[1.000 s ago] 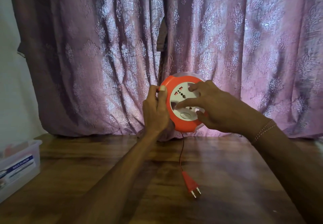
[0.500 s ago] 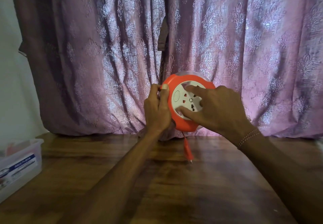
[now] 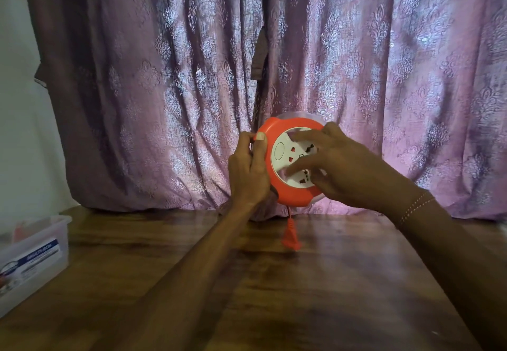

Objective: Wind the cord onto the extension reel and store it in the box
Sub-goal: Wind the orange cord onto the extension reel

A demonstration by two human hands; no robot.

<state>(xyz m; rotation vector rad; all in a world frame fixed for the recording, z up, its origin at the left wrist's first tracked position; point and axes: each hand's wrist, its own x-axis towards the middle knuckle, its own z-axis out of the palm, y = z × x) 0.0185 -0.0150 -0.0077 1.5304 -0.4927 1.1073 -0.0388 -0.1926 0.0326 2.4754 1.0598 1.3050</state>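
Observation:
A round orange extension reel (image 3: 295, 195) with a white socket face is held upright in the air above the wooden table (image 3: 315, 296). My left hand (image 3: 248, 171) grips its left rim, thumb on the orange edge. The fingers of my right hand (image 3: 340, 165) are spread across the white socket face, fingertips pressing on it. A short length of thin red cord (image 3: 288, 213) hangs from the bottom of the reel. The orange plug (image 3: 292, 237) dangles at its end, blurred, just above the table.
A clear plastic box (image 3: 41, 246) with a blue label stands at the table's left edge. A purple patterned curtain (image 3: 192, 76) hangs close behind the reel along the table's far edge. A pale wall (image 3: 16, 104) shows at the left.
The hanging cord has shortened and the plug has risen from the table toward the reel. The white socket face has turned under my right fingers. My left hand has held its place.

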